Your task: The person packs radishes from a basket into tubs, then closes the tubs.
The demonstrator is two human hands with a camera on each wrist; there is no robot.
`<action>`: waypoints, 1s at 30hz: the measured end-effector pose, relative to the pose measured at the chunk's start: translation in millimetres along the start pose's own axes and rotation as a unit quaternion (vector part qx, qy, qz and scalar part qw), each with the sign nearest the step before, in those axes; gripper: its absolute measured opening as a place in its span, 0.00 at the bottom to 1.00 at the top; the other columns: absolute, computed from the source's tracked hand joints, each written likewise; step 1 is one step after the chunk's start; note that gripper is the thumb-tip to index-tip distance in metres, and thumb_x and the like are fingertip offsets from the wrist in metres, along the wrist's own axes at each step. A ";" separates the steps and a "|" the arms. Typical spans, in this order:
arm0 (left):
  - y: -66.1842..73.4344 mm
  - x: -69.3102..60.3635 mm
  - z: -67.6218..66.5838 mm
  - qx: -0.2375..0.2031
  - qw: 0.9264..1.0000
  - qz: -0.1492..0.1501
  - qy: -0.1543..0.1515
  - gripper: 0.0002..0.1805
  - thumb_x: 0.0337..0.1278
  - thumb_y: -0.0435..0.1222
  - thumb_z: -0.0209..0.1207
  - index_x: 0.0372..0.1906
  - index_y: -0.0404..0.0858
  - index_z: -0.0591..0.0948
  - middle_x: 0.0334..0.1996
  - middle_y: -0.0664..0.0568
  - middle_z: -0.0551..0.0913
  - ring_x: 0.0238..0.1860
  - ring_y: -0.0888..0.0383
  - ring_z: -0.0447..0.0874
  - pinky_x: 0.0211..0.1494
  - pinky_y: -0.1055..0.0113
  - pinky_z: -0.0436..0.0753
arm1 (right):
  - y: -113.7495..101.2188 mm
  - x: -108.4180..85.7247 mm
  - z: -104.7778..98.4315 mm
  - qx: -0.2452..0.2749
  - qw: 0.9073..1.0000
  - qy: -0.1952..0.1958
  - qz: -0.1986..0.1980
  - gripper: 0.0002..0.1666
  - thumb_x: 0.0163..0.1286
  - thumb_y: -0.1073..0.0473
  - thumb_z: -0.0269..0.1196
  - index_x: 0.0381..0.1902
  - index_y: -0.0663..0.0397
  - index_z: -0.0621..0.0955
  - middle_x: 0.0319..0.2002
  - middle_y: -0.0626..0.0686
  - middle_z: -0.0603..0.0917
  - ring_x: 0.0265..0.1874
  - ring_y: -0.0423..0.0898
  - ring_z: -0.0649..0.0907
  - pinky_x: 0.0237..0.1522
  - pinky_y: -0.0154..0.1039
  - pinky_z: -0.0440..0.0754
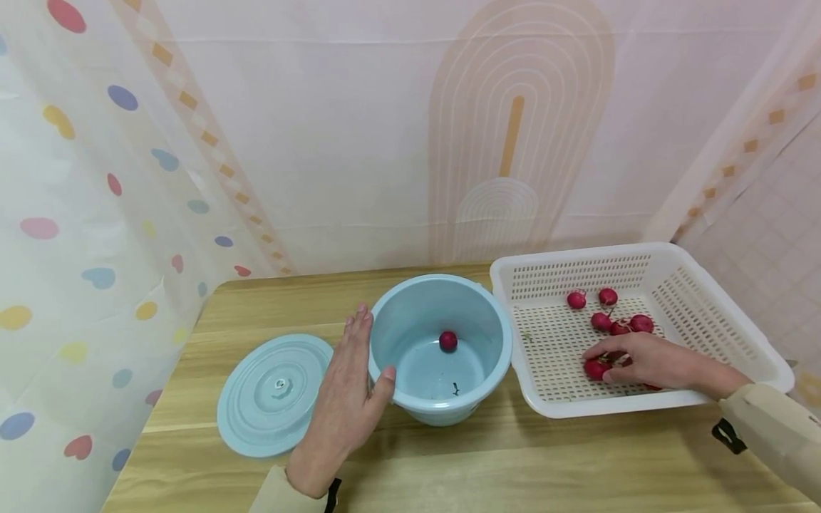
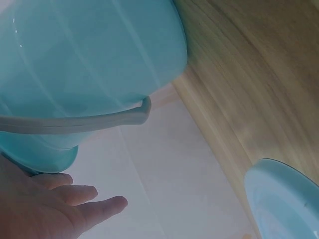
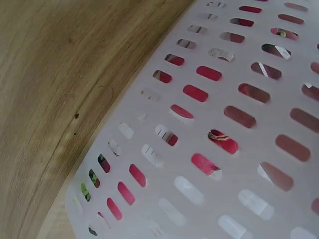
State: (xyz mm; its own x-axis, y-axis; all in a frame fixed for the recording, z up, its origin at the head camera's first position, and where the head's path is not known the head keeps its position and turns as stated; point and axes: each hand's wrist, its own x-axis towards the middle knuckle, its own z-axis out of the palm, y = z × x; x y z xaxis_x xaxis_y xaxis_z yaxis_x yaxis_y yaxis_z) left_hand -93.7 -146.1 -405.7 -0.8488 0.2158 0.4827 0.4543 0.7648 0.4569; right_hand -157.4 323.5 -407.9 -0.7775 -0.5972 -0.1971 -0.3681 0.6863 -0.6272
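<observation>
Left hand (image 1: 346, 395) sits nearest, fingers straight, thumb spread, touching the blue bucket (image 1: 409, 312); right hand (image 1: 657, 362) has curled fingers pinching a radish (image 1: 596, 370) inside the white basket (image 1: 577, 409), near other radishes (image 1: 641, 323). Light pinch on its round sides, lifted clear of the basket wall, should work best, left palm steadying the bucket. Lid (image 1: 246, 399) lies on desk (image 1: 449, 470).

You are viewing: one bench (image 1: 487, 470), one blue bucket (image 1: 423, 306), one lid (image 1: 269, 417), one basket (image 1: 553, 340), at least seven red radishes (image 1: 641, 323).
</observation>
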 end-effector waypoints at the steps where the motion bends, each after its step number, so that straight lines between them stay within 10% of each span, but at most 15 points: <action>1: -0.3 -0.2 -0.3 0.001 1.000 -0.001 -0.001 0.42 0.69 0.45 0.53 0.82 0.32 0.54 0.83 0.44 0.52 0.81 0.41 0.51 0.76 0.37 0.60 | -0.2 0.6 0.0 -0.002 1.000 0.001 -0.003 0.25 0.68 0.55 0.71 0.61 0.57 0.84 0.55 0.56 0.87 0.37 0.33 0.78 0.34 0.32 0.77; 10: -0.4 0.6 -2.5 -0.002 1.000 0.003 0.004 0.42 0.68 0.45 0.52 0.81 0.30 0.55 0.82 0.42 0.53 0.81 0.41 0.53 0.78 0.39 0.59 | -3.5 -1.8 -6.1 0.005 0.999 0.042 0.007 0.24 0.70 0.56 0.70 0.61 0.57 0.83 0.40 0.48 0.82 0.18 0.32 0.65 0.25 0.32 0.70; 21: 3.1 0.7 -1.3 -0.005 1.000 0.004 0.007 0.42 0.69 0.45 0.51 0.81 0.30 0.55 0.82 0.42 0.54 0.81 0.43 0.51 0.78 0.39 0.60 | -7.7 -19.0 -10.3 -0.014 0.990 0.143 -0.011 0.20 0.68 0.62 0.71 0.58 0.57 0.85 0.56 0.60 0.85 0.41 0.30 0.81 0.39 0.32 0.84; 30: 2.5 0.5 0.5 -0.007 1.000 0.007 0.014 0.42 0.70 0.46 0.52 0.81 0.30 0.56 0.83 0.44 0.53 0.81 0.44 0.52 0.78 0.41 0.60 | -21.6 -30.2 -11.7 -0.009 0.979 0.205 0.001 0.21 0.68 0.62 0.71 0.59 0.53 0.85 0.47 0.40 0.86 0.40 0.31 0.83 0.38 0.30 0.83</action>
State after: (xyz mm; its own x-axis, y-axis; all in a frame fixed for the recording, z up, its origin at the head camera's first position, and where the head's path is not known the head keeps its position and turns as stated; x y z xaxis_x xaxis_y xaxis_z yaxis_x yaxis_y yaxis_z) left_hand -93.1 -143.8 -404.7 -0.8347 0.2095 0.5092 0.4699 0.7532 0.4603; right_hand -131.9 331.6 -379.6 -0.9159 -0.3820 0.1232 -0.3730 0.6966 -0.6128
